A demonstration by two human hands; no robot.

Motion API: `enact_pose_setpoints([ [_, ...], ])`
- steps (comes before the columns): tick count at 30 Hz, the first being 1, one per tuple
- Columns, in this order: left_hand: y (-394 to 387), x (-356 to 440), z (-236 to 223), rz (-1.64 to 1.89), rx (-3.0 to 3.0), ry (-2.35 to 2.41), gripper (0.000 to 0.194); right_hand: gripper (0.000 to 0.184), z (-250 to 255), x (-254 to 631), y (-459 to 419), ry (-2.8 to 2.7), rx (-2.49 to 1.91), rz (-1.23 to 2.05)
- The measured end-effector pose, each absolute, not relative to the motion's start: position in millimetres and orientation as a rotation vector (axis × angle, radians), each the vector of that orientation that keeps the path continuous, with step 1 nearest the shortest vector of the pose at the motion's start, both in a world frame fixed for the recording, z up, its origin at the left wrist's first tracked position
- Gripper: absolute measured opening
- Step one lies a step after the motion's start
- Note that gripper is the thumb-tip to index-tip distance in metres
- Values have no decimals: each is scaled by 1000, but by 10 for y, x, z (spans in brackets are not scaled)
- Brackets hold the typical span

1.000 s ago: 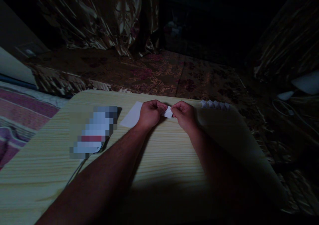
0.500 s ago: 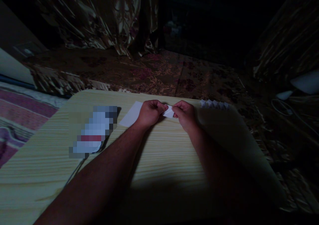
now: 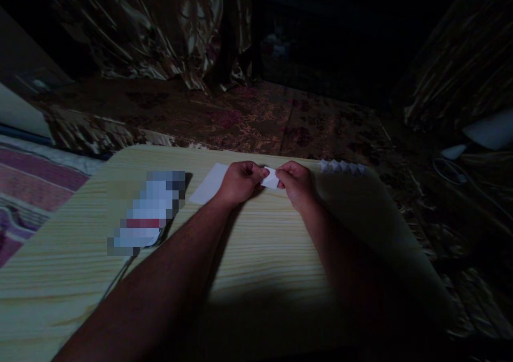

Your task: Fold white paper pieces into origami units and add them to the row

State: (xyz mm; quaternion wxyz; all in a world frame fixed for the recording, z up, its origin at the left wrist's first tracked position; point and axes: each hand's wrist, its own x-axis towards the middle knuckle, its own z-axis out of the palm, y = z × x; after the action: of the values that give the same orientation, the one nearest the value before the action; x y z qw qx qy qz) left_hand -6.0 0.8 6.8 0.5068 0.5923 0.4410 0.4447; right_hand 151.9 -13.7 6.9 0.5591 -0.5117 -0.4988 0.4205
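Note:
A small folded white paper piece (image 3: 271, 178) is pinched between both hands near the far edge of a light wooden table (image 3: 256, 249). My left hand (image 3: 239, 183) grips its left end with curled fingers. My right hand (image 3: 295, 184) grips its right end the same way. A flat white paper sheet (image 3: 208, 183) lies on the table just left of my left hand, partly hidden by it. A row of small folded white paper pieces (image 3: 344, 167) sits at the table's far right edge.
A blurred-out oblong object (image 3: 146, 214) lies on the table's left side, with a thin cable (image 3: 116, 282) trailing from it toward me. Patterned dark fabric (image 3: 248, 116) covers the floor beyond. A striped rug (image 3: 24, 185) lies left. White cords (image 3: 452, 172) lie right.
Both hands keep pinching the small paper and have barely shifted. The camera view has drifted slightly.

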Motion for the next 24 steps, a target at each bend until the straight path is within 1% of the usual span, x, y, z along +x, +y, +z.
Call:
enact_pose_setpoints([
  [17, -9, -67, 121, 982, 1475, 1038, 42, 9, 63, 1539, -112, -1129, -1170, 1017],
  [24, -18, -82, 146, 961, 1485, 1025, 37, 7, 78, 1549, -118, -1114, -1166, 1020],
])
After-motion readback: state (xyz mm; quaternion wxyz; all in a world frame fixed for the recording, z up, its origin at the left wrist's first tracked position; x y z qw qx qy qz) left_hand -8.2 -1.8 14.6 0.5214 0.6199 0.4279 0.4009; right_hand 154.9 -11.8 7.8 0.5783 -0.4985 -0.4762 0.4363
